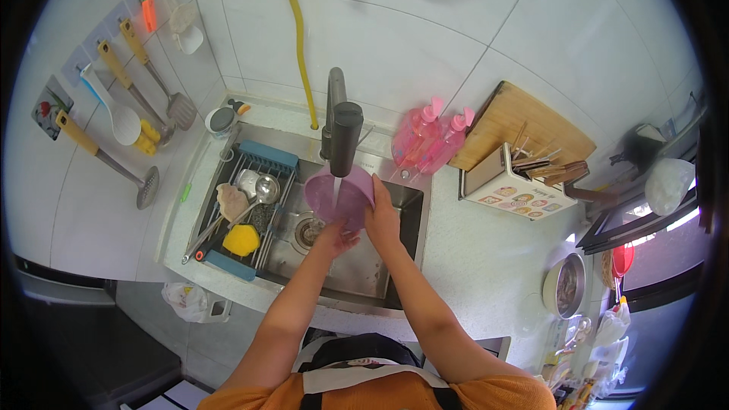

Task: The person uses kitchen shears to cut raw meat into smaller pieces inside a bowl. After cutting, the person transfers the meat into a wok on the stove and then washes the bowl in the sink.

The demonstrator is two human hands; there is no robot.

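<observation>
Below the dark faucet [346,133] I hold a purple bowl [357,196] over the sink [364,262]. A thin stream of water runs down into the bowl. My right hand [382,216] grips its right side, fingers along the rim. At the near edge of the bowl, my left hand [338,240] is closed against it, with part of the fingers hard to make out. On the left side of the sink sits a drying rack [266,247] with blue ends, holding a metal ladle [266,189] and a yellow sponge [241,240].
Two pink pump bottles [429,140] stand behind the sink, beside a wooden cutting board [524,121] and a utensil holder [512,190]. A metal bowl [564,285] sits on the right counter. Cooking tools, including a slotted spatula [181,109], hang on the left wall.
</observation>
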